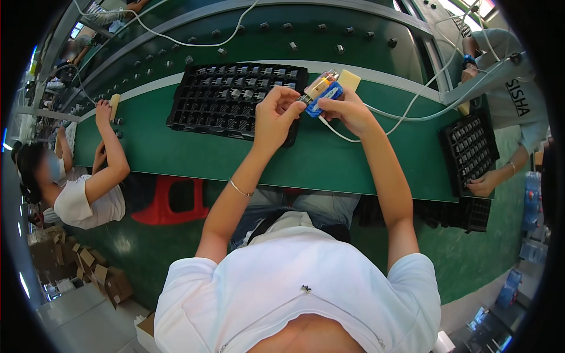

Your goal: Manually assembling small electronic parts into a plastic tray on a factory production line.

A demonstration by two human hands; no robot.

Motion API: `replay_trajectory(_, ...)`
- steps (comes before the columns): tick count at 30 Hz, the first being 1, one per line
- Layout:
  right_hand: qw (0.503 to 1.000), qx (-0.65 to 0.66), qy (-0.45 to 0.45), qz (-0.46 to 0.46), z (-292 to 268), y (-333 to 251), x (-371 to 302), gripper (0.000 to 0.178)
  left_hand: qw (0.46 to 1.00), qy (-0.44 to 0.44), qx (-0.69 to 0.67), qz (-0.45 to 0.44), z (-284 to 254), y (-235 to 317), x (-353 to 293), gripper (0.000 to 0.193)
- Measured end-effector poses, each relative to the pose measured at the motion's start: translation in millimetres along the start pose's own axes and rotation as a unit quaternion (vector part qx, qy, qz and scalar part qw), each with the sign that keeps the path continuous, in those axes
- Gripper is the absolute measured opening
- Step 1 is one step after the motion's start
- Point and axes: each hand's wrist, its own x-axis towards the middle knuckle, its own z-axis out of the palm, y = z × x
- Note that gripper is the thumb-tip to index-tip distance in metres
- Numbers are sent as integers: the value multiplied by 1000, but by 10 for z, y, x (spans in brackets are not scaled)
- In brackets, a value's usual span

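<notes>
My right hand (352, 113) grips a small blue handheld device (325, 97) with a clear and yellowish top and a white cable running from its lower end. A cream-coloured block (349, 80) stands up beside that hand's fingers; I cannot tell whether it is part of the device. With thumb and fingers closed, my left hand (275, 115) pinches a small metallic part (303, 100) against the device's left end. Its exact kind is mostly hidden by the fingertips. Behind and left of my left hand lies a black compartment tray (203, 106), with small metallic parts in its far rows.
Beyond the green bench (153, 150), small parts (293, 46) sit spaced along a dark green belt (259, 41). A white cable (424, 117) loops across the right side. At right, a co-worker's hand (484, 184) touches another black tray (468, 150). A person and a red stool (168, 203) are at left.
</notes>
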Motion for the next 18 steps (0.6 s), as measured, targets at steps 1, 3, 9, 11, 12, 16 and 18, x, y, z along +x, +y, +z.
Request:
replay_trajectory(1, 1000, 9, 7, -12, -31, -12, -19, 40, 1000, -13, 22, 7, -71, -57, 38, 24)
replay_trajectory(3, 998, -29, 40, -45, -230, -22, -46, 41, 994, -6, 104, 21, -331, -154, 158, 27)
replay_trajectory(9, 906, -236, 297, -187, -710, 37, -175, 56, 774, 128, 618, 59, -1216, -266, 422, 40)
replay_trajectory(11, 881, -308, 303, -194, -640, -13, -243, 66, 765, 116, 632, 32, -1276, -295, 462, 41)
replay_trajectory(12, 880, -308, 306, -192, -600, 22, -224, 66, 769, 111, 630, 7, -1284, -293, 473, 41)
replay_trajectory(16, 805, -432, 313, -260, -445, 119, -187, 54, 757, 93, 644, -62, -1207, -225, 465, 39)
replay_trajectory(18, 798, -462, 299, -245, -397, 121, -179, 46, 764, 91, 635, -72, -1204, -204, 435, 40)
